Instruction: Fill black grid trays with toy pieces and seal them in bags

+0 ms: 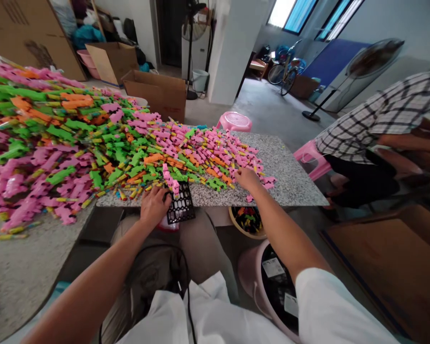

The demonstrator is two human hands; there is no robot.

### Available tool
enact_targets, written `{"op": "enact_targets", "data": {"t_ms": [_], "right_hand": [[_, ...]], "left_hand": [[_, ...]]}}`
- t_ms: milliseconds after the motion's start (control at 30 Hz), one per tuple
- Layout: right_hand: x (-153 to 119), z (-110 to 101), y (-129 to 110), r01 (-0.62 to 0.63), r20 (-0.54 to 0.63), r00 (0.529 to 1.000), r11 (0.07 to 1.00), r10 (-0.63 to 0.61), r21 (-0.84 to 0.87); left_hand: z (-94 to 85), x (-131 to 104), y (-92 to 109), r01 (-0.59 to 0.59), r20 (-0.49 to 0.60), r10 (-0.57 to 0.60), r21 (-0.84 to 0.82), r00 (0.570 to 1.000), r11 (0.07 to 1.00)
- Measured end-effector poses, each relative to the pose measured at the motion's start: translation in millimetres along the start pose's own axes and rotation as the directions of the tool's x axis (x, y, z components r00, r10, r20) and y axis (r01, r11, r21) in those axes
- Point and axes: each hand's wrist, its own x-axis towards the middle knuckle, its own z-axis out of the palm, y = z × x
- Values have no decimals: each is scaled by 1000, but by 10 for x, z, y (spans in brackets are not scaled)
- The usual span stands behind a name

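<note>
A large pile of pink, green and orange plastic pieces covers much of the speckled stone table. At the table's front edge my left hand is closed on the left side of a black lattice tray, which juts out over my lap. Several pink pieces stand at the tray's back left. My right hand reaches to the right end of the pile, its fingers bent together among pink pieces; what they hold, if anything, is hidden.
Below the table are a round basket of dark and coloured pieces and a pink bucket. A person in a checked shirt sits at the right. A pink stool and cardboard box stand behind the table.
</note>
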Motion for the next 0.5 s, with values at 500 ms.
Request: {"op": "enact_targets", "data": {"t_ms": [500], "right_hand": [[447,59,351,406,68,907,820,-416,-404]], "left_hand": [[-63,-29,57,9,12,-9,-23,1000,1000]]}}
